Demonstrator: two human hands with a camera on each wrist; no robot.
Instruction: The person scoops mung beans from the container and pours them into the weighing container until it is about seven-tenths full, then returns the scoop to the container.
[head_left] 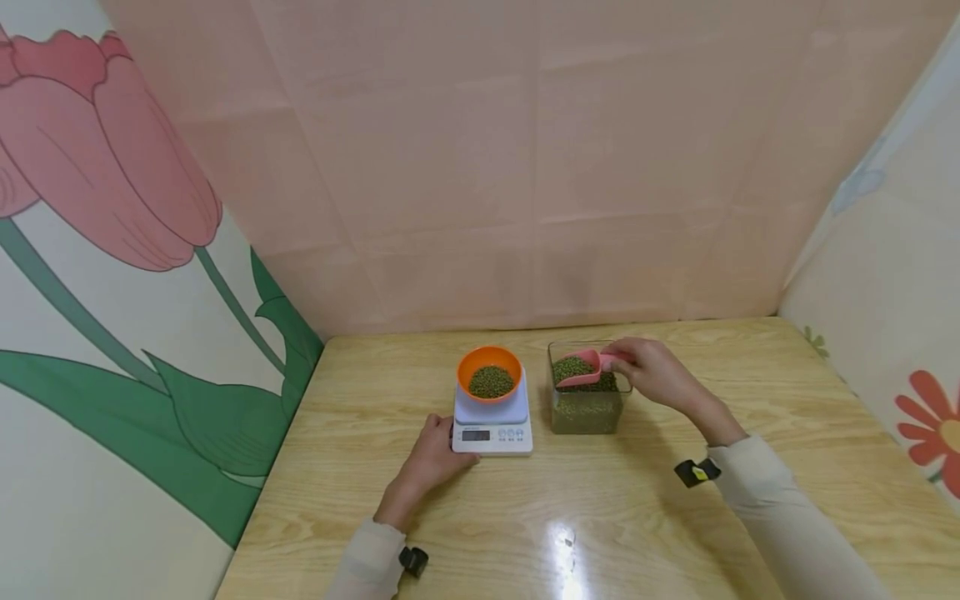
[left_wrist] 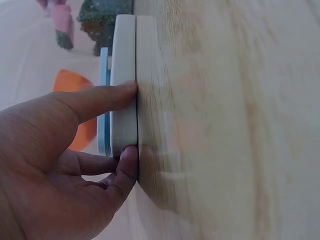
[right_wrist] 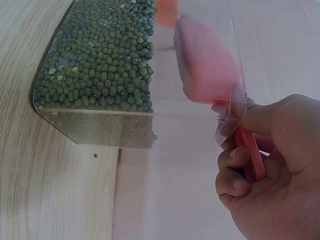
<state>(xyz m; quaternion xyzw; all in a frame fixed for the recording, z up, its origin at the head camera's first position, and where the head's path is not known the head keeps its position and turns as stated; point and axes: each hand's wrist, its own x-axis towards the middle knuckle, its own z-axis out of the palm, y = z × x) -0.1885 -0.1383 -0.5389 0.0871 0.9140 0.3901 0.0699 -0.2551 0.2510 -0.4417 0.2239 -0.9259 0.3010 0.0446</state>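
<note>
My left hand (head_left: 432, 460) grips the front left corner of a white kitchen scale (head_left: 492, 412). In the left wrist view its thumb lies along the front edge, with curled fingers at the side. An orange bowl (head_left: 490, 357) holding mung beans (head_left: 491, 382) stands on the platform. My right hand (head_left: 663, 379) holds a pink scoop (right_wrist: 207, 65) by its handle, at the right rim of a clear container (head_left: 587, 414). Beans lie in the scoop's bowl, which is inside the container, above the mung beans (right_wrist: 100, 60) there.
The wooden table (head_left: 360, 400) ends at a pink backdrop (head_left: 450, 208) behind the scale and container. Printed flower walls flank both sides. The container stands just right of the scale, with a narrow gap between them.
</note>
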